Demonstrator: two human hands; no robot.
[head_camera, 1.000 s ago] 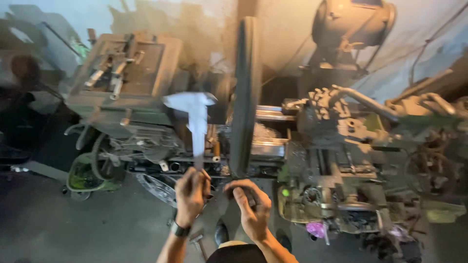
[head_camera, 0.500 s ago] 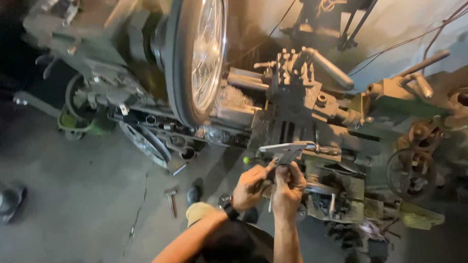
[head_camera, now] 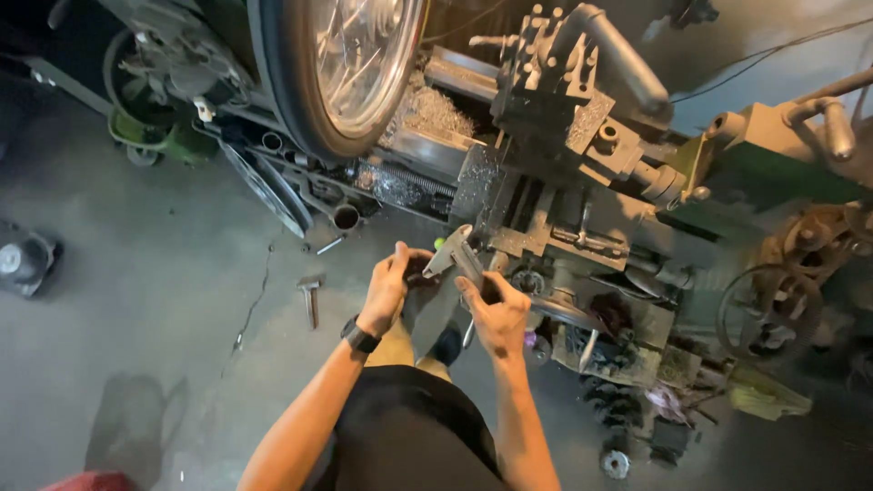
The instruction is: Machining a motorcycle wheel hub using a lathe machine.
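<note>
I hold a large metal vernier caliper [head_camera: 443, 291] in front of my body, just in front of a lathe [head_camera: 582, 155]. My left hand [head_camera: 389, 289], with a dark watch on the wrist, grips the caliper's left side. My right hand [head_camera: 496, 314] grips its right side near the jaws. The caliper's long grey beam hangs down between my hands. A big alloy wheel [head_camera: 350, 64] is mounted on the lathe, above and left of my hands.
A hammer [head_camera: 310, 295] lies on the concrete floor left of my hands. Metal shavings [head_camera: 427, 109] lie on the lathe bed. A handwheel [head_camera: 768, 305] and clutter sit at the right. A dark round object [head_camera: 23, 262] rests at the far left.
My view has tilted down and left. The caliper came down from the wheel to waist height near the lathe carriage, and both hands stay on it.
</note>
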